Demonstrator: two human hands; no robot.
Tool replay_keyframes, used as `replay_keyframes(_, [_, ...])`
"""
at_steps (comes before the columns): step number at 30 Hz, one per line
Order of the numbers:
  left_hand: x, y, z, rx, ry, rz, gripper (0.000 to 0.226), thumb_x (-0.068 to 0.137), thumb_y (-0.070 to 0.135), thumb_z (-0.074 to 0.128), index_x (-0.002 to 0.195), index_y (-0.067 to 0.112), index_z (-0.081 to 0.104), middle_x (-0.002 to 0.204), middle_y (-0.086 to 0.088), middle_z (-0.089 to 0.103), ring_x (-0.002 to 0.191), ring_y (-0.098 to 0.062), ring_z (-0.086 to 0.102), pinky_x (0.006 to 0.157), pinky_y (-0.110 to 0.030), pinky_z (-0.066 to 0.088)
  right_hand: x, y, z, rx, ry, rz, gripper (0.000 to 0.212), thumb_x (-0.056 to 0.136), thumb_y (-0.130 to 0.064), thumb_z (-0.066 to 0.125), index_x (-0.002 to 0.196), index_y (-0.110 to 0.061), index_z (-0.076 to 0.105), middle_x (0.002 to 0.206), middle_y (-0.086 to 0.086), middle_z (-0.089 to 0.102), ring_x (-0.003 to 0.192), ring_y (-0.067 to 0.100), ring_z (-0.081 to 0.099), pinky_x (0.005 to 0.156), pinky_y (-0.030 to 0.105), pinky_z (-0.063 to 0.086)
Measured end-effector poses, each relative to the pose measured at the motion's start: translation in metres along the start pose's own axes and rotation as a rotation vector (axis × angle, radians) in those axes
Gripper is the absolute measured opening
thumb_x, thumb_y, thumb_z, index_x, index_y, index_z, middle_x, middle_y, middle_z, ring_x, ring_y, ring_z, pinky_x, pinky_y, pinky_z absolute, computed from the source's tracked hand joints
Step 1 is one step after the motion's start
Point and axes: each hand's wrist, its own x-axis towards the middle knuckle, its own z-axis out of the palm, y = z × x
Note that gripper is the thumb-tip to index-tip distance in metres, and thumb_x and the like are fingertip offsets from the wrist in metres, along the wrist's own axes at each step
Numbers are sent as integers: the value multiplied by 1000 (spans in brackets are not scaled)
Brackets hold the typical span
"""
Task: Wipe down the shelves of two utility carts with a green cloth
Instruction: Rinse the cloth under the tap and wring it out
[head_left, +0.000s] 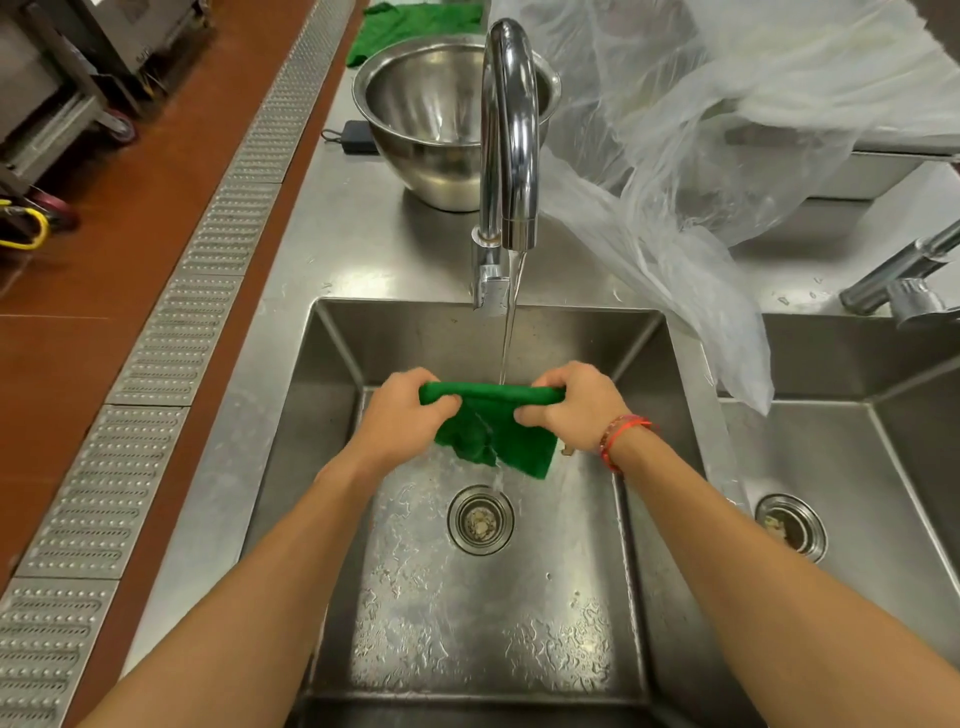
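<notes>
Head view looks down into a steel sink (332, 415) set in a wet worktop (322, 249), where the green cloth (493, 421) is stretched between both hands just under a thin water stream (511, 322) from the tap (509, 130) at twelve o'clock. The left hand (402, 410) has its grip closed round the cloth's nine o'clock end, and the right hand (576, 402), with a red bracelet (621, 436) at the wrist, has its grip closed round the three o'clock end; the cloth's loose part hangs below them, above the drain (480, 519). I judge this a wetting or rinsing step, with the cart shelves not yet wiped. The main risk is carrying the cloth off too wet: unless it is wrung, it would drip across the red floor at nine o'clock and leave the shelves streaked. Water glancing off the taut top fold could also splash the plastic sheet (701, 130) that droops over the sink rim at two o'clock, or reach the small black device (358, 137) beside the steel bowl (441, 119) at twelve o'clock. If one grip loosens, the sodden cloth would drop onto the drain, which looks to hold scraps, and pick up dirt. A second green cloth (410, 26) lies behind the bowl. Wheeled metal units (62, 93) stand at ten o'clock; whether they are the carts I cannot tell.
</notes>
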Motion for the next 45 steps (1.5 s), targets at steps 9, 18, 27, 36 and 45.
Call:
replay_keyframes(9, [9,0,21,-710,51,-293,25,98,26,58,107,4,65,104,-14,72,96,-29,70,83,-49,59,14,8,34,681,58,239,14,100,-31,54,103,-21,63,111,11,70,101,28,69,85,56,56])
replay_keyframes(18, [13,-11,62,-1071,99,-552,26,105,25,44,115,10,63,109,-16,71,94,-30,70,68,-38,59,9,-14,55,692,74,61,22,102,-32,48,89,-20,62,88,2,68,83,15,65,83,38,55])
replay_keyframes(27, [12,40,102,-1284,318,-439,62,98,43,40,44,20,59,45,8,44,42,-1,47,48,-14,44,-7,-29,66,145,135,-171,40,100,-48,44,64,-31,43,60,-11,50,62,6,49,60,24,32])
replay_keyframes(36, [12,9,64,-906,247,-519,37,92,46,64,86,10,67,83,-7,73,73,-21,71,62,-33,59,20,3,52,85,163,28,53,101,-52,39,65,-15,52,65,4,54,69,27,53,65,33,36])
replay_keyframes(45, [-2,-5,59,-990,-99,-609,63,96,62,40,120,7,62,105,-17,71,96,-30,69,89,-45,54,1,-11,54,267,73,-30,45,100,-46,48,66,-16,54,63,-4,55,61,10,50,59,29,39])
